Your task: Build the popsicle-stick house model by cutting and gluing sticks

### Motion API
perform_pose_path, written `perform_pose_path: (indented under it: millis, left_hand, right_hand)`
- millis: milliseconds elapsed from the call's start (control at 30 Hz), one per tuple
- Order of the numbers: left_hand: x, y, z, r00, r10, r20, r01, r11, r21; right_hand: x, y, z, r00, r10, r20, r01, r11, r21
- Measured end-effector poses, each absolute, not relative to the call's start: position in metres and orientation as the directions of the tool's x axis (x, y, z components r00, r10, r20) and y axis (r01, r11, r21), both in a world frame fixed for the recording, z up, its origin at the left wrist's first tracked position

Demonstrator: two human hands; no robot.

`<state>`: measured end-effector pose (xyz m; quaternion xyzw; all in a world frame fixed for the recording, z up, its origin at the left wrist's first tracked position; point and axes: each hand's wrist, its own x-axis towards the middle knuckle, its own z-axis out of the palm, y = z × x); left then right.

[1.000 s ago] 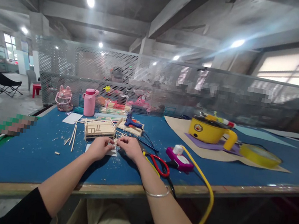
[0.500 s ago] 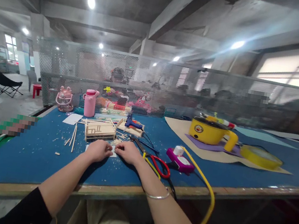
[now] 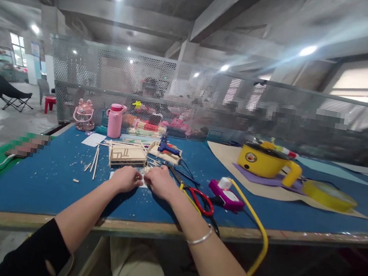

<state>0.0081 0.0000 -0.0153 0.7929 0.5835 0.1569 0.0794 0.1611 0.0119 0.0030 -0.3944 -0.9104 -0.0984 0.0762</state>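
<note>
Over a small white sheet [image 3: 143, 184] near the table's front, my left hand [image 3: 126, 179] and my right hand [image 3: 159, 181] face each other with fingertips close together. The fingers of both are curled and closed; whatever lies between them is too small or hidden to name. Just beyond stands a little wooden stick frame [image 3: 127, 154], and behind it a wooden tray-like piece [image 3: 154, 148] with a blue glue gun [image 3: 167, 147] resting on it. Wood scraps lie around my fingertips. Red-handled scissors [image 3: 202, 201] lie right of my right hand.
Loose wooden sticks [image 3: 95, 163] and a white paper [image 3: 94, 140] lie to the left. A pink bottle [image 3: 114, 121] and a clear pink jug [image 3: 83, 116] stand behind. On the right are a purple power strip [image 3: 227, 197] with a yellow cable [image 3: 254, 223], a yellow pot [image 3: 260, 161] and yellow tape [image 3: 329, 196].
The view has shifted slightly, so the table's things sit a little further right. My hands stay together over the white sheet; the right hand's fingers are turned slightly more downward.
</note>
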Motion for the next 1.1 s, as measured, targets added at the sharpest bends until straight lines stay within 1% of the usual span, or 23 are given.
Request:
perform_pose_path:
  millis: [100, 167, 233, 367, 467, 567, 633, 733, 800, 867, 933, 1000, 1100]
  left_hand:
    - [0.008, 0.0, -0.014, 0.273, 0.949, 0.16, 0.901, -0.31, 0.304]
    - [0.009, -0.001, -0.013, 0.266, 0.951, 0.157, 0.904, -0.303, 0.302]
    - [0.009, -0.001, -0.012, 0.261, 0.953, 0.152, 0.906, -0.296, 0.303]
    - [0.008, -0.001, -0.012, 0.262, 0.954, 0.146, 0.908, -0.295, 0.298]
    - [0.008, -0.001, -0.013, 0.264, 0.954, 0.143, 0.91, -0.296, 0.292]
    - [0.008, -0.001, -0.013, 0.264, 0.954, 0.144, 0.912, -0.295, 0.286]
    - [0.008, -0.001, -0.012, 0.27, 0.952, 0.143, 0.91, -0.301, 0.284]
    - [0.008, -0.001, -0.011, 0.283, 0.948, 0.143, 0.906, -0.314, 0.284]
    - [0.008, -0.001, -0.011, 0.282, 0.948, 0.146, 0.905, -0.314, 0.286]
    - [0.008, -0.001, -0.012, 0.274, 0.951, 0.143, 0.904, -0.305, 0.299]
    - [0.009, -0.002, -0.013, 0.262, 0.955, 0.139, 0.897, -0.294, 0.33]
    - [0.009, -0.002, -0.013, 0.247, 0.956, 0.16, 0.875, -0.291, 0.388]
    - [0.003, 0.0, -0.01, 0.169, 0.947, 0.272, 0.777, -0.298, 0.555]
  right_hand:
    - [0.156, 0.007, 0.01, -0.674, 0.704, 0.221, 0.738, 0.634, 0.232]
    - [0.153, 0.006, 0.015, -0.683, 0.707, 0.182, 0.725, 0.628, 0.282]
    - [0.151, 0.006, 0.018, -0.681, 0.72, 0.133, 0.72, 0.626, 0.299]
    - [0.147, 0.003, 0.019, -0.662, 0.738, 0.134, 0.73, 0.592, 0.341]
    - [0.146, 0.002, 0.02, -0.675, 0.733, 0.09, 0.706, 0.605, 0.367]
    - [0.146, 0.002, 0.02, -0.676, 0.726, 0.123, 0.711, 0.599, 0.369]
    - [0.147, 0.001, 0.02, -0.671, 0.732, 0.12, 0.718, 0.602, 0.35]
    - [0.151, 0.0, 0.019, -0.659, 0.748, 0.083, 0.733, 0.614, 0.292]
    - [0.154, 0.001, 0.018, -0.65, 0.752, 0.109, 0.749, 0.611, 0.255]
    - [0.157, 0.005, 0.019, -0.637, 0.752, 0.168, 0.77, 0.612, 0.18]
    - [0.157, 0.013, 0.022, -0.614, 0.752, 0.239, 0.778, 0.628, 0.024]
    - [0.153, 0.025, 0.027, -0.563, 0.765, 0.314, 0.756, 0.63, -0.179]
    - [0.138, 0.046, 0.03, -0.445, 0.82, 0.361, 0.676, 0.571, -0.465]
